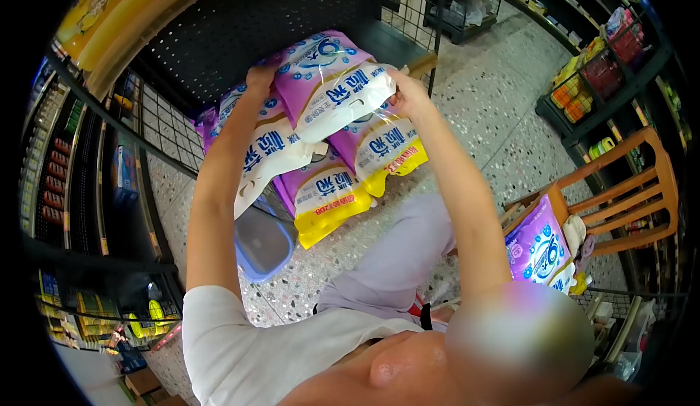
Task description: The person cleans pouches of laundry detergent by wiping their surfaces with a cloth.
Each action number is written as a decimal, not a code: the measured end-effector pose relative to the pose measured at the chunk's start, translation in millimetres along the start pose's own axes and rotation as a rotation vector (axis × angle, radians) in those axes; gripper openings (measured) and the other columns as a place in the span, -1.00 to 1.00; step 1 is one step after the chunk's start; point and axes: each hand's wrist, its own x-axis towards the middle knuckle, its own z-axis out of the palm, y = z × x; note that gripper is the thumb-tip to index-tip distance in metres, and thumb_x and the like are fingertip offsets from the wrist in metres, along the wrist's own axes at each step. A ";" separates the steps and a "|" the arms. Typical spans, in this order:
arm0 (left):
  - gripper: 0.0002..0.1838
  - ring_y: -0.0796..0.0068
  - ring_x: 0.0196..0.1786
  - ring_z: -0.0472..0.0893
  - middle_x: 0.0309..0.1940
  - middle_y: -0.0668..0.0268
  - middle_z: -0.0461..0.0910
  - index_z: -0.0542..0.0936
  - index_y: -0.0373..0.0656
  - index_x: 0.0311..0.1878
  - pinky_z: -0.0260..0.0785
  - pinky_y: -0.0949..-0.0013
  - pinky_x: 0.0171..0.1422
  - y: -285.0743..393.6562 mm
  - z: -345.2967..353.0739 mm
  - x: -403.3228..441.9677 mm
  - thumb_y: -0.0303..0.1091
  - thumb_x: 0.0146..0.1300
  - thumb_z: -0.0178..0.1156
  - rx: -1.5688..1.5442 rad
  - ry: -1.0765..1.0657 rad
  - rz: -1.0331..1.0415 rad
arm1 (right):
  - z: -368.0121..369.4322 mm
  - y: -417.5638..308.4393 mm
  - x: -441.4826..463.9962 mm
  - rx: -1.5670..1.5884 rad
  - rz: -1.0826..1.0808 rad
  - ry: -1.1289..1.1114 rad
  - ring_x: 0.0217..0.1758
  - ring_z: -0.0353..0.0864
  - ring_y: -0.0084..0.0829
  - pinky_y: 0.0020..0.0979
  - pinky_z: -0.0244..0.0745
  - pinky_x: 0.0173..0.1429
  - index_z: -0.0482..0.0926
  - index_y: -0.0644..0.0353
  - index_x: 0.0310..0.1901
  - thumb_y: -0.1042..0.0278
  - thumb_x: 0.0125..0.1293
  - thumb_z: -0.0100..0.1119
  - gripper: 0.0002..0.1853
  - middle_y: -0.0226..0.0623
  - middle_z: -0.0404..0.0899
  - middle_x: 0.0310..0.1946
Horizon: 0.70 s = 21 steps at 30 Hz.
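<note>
**A:** ok so where's the top bag (321, 78) rn & who's got it

**B:** it's up on the pile, over the lower bags (332, 184), purple w/ a white near edge that has a handle slot in it. L & R hands are on opp sides of it

**A:** fingers tho?

**B:** right hand (408, 94) is pinching the corner of that white edge, thumb vs fingers. left hand (260, 78) is up by the far left side of the bag, fingertips tucked outta sight, so can't tell if they're gripping or just resting tbh

**A:** how's the room around it

**B:** far end is tight, bag's close to the black perforated back panel (211, 49). R side has wire mesh (412, 5) past the end of the pile, then speckled floor (485, 114) running out to the aisle. near side, yellow ends of the lower bags stick out toward the person's bent leg (408, 238), w/ a strip of floor showing in btwn

**A:** anything to bump into?

**B:** blue basin (283, 251) down by the L arm, just beside the yellow ends. wooden chair (666, 194) out past the R arm w/ another purple bag (536, 242) on it, well apart from the pile
</note>
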 end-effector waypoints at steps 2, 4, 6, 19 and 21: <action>-0.58 0.46 -0.47 0.57 -0.42 0.25 0.60 0.61 -0.39 -0.09 0.50 0.30 -0.41 23.0 -5.9 -22.1 -0.19 0.17 0.40 -0.028 -0.030 0.183 | 11.5 -6.0 -4.2 0.029 0.002 -0.001 -0.26 0.69 -0.34 -0.42 0.57 -0.32 0.51 0.31 -0.01 0.34 0.32 0.22 -0.71 -0.19 0.66 -0.18; -0.68 0.53 -0.37 0.55 -0.41 0.29 0.61 0.63 -0.27 -0.08 0.43 0.34 -0.27 29.2 -0.3 -15.1 -0.21 0.26 0.31 -0.136 0.110 0.451 | 18.8 -17.0 -19.8 -0.014 -0.006 -0.073 -0.22 0.70 -0.31 -0.37 0.62 -0.28 0.48 0.35 0.02 0.37 0.33 0.20 -0.69 -0.14 0.66 -0.17; -0.73 0.49 -0.28 0.58 -0.32 0.25 0.68 0.65 -0.26 -0.11 0.41 0.34 -0.16 49.9 -3.8 1.3 -0.22 0.31 0.27 0.048 0.154 0.508 | 26.1 -27.2 -42.8 -0.032 -0.030 -0.140 -0.18 0.71 -0.26 -0.26 0.69 -0.15 0.48 0.39 0.00 0.41 0.37 0.15 -0.74 -0.09 0.65 -0.16; -0.61 -0.17 -0.05 0.65 -0.19 -0.14 0.66 0.60 -0.25 0.04 0.51 -0.02 0.05 82.6 -195.4 -117.5 -0.17 0.28 0.16 1.084 0.476 0.693 | 125.1 23.3 -98.3 -0.033 -0.047 -0.474 -0.07 0.67 -0.26 -0.28 0.63 0.03 0.51 0.37 -0.01 0.39 0.25 0.34 -0.65 -0.10 0.63 -0.16; -0.53 -0.18 0.00 0.63 -0.11 -0.17 0.63 0.50 -0.23 0.19 0.51 0.00 0.09 67.8 -190.7 -142.0 -0.14 0.31 0.15 1.134 0.372 0.597 | 125.7 51.8 -97.5 -0.396 -0.135 -0.432 -0.16 0.69 -0.31 -0.41 0.58 -0.12 0.53 0.43 0.00 0.34 0.19 0.35 -0.58 -0.03 0.64 -0.13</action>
